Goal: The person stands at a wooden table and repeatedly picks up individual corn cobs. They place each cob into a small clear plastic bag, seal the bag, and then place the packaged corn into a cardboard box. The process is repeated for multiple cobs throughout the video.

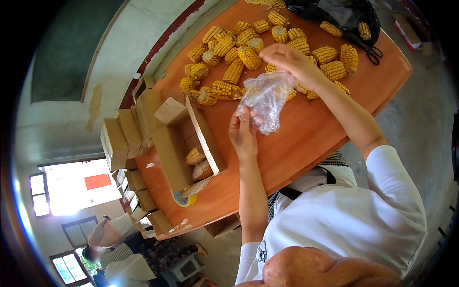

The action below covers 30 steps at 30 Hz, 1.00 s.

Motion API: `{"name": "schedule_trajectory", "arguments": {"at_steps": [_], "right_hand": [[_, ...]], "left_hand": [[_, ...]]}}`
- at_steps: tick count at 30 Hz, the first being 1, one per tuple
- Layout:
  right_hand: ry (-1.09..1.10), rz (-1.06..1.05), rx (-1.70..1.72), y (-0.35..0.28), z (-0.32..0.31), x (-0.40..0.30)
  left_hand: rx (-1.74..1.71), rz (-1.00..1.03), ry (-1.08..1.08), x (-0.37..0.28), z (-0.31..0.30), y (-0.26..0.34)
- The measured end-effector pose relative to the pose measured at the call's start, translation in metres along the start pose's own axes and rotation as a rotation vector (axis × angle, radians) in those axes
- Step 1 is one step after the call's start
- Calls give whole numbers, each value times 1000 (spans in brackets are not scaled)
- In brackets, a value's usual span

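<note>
My left hand (244, 133) pinches the lower edge of a crumpled clear plastic bag (268, 102) over the wooden table. At the bag's upper edge is my right hand (287, 59), its fingers bent above the corn; whether it grips the plastic cannot be told. Dried yellow corn cobs (247, 57) lie in a loose pile beyond both hands. Left of my left hand stands an open cardboard box (172, 154) with a few cobs (201, 170) inside, at least one seemingly wrapped in plastic.
A black plastic bag (344, 18) and black-handled scissors (374, 55) lie at the table's far right. Stacked cardboard boxes (114, 143) stand at the left. A tape roll (184, 199) sits by the open box. Other people (122, 251) are at lower left near a plastic stool (184, 267).
</note>
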State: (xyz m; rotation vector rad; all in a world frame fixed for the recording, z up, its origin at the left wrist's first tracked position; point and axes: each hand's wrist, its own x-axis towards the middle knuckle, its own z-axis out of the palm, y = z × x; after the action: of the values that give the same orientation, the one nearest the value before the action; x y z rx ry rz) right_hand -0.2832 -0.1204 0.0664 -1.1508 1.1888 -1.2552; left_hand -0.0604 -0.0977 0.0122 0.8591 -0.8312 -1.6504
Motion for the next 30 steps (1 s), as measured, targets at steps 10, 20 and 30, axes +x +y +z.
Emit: {"name": "schedule_trajectory", "arguments": {"at_steps": [10, 20, 30], "right_hand": [[-121, -405, -205, 10, 19, -14], [-103, -401, -421, 18, 49, -33], [-16, -476, -413, 17, 31, -22]], "left_hand": [[-239, 77, 173, 12, -18, -5], [-233, -8, 161, 4, -5, -12], [139, 191, 37, -2, 15, -5]]}}
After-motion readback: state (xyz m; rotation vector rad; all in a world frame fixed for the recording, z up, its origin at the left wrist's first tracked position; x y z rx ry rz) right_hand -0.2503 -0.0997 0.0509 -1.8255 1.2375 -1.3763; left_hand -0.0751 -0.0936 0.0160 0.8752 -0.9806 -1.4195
